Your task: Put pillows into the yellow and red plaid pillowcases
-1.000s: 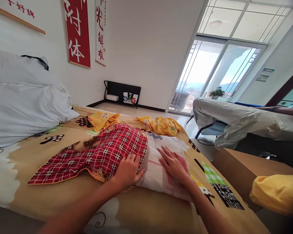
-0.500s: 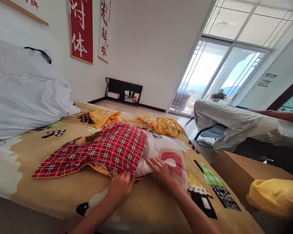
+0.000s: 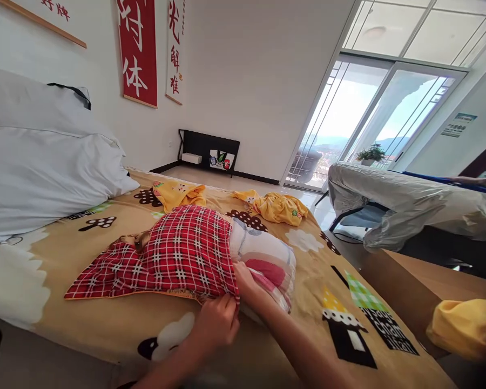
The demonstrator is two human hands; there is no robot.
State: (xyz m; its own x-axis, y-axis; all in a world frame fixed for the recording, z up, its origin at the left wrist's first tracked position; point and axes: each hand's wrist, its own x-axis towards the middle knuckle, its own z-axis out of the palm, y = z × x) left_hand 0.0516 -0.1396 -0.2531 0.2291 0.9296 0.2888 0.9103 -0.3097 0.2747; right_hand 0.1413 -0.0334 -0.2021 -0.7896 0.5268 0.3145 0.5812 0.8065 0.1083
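A red plaid pillowcase (image 3: 186, 251) with orange edging lies on the bed, partly drawn over a white pillow (image 3: 281, 254) with a pink pattern. The pillow's right end sticks out of the opening. At the near corner of that opening, my left hand (image 3: 221, 320) pinches the hem with closed fingers. My right hand (image 3: 245, 283) reaches into the opening between case and pillow, so its fingers are hidden under the plaid cloth. The pillowcase's flat, pointed end stretches out to the left.
Two yellow cloth pieces, one flat (image 3: 176, 194) and one bunched (image 3: 281, 208), lie beyond the pillow on the patterned bedsheet (image 3: 308, 302). White bedding (image 3: 44, 173) is heaped at left. On the right stand a cardboard box (image 3: 413, 275), yellow cloth (image 3: 465, 327) and a plastic-covered object (image 3: 409, 200).
My right hand has moved left from on top of the pillow into the case's opening. My left hand, holding the hem, has shifted right and nearer. The pillow's exposed end has shifted left.
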